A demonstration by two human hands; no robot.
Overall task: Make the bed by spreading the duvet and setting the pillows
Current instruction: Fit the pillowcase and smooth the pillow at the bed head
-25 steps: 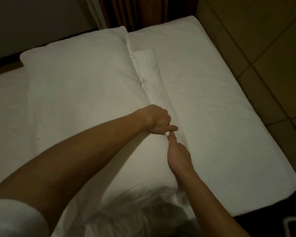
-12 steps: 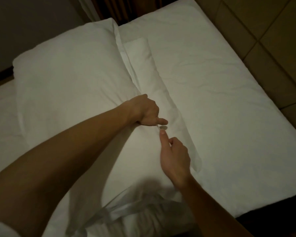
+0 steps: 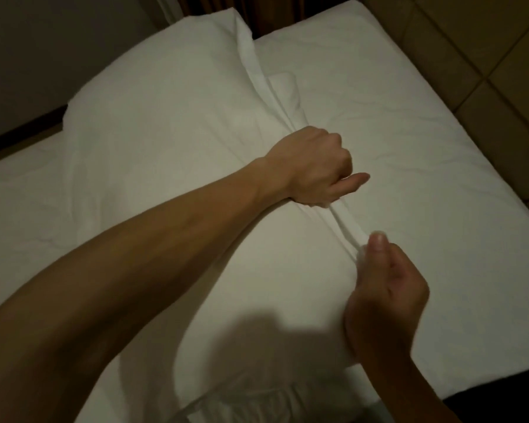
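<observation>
The fingers of the left hand (image 3: 313,167) are curled tight round a bunched edge of the pillowcase flap (image 3: 347,219), the thumb sticking out straight along it. A little nearer, the right hand (image 3: 385,296) pinches the same strip of cloth between thumb and curled fingers, so the white fabric runs taut as a short ridge from one fist to the other. Both hands are gripping; neither is loose.

That ridge belongs to the pillow (image 3: 171,123), a big white one lying across the bed (image 3: 425,141), its far corner up by the dark curtain (image 3: 272,10) and its near end in shadow under the forearms. Beyond the left fist the flap runs on up the pillow's edge as a flat folded band. To the right the mattress sheet lies bare and lightly creased, with the padded wall panel (image 3: 486,56) just beside it. I can see no duvet from where the camera looks.

By my reading, this is the pillow step: the open end of the case is being gathered and pulled straight. The next move would seem to call for tucking or folding that slack under the pillow's edge, keeping tension even between both hands so the cloth lies flat, then setting the pillow square at the head of the bed.
</observation>
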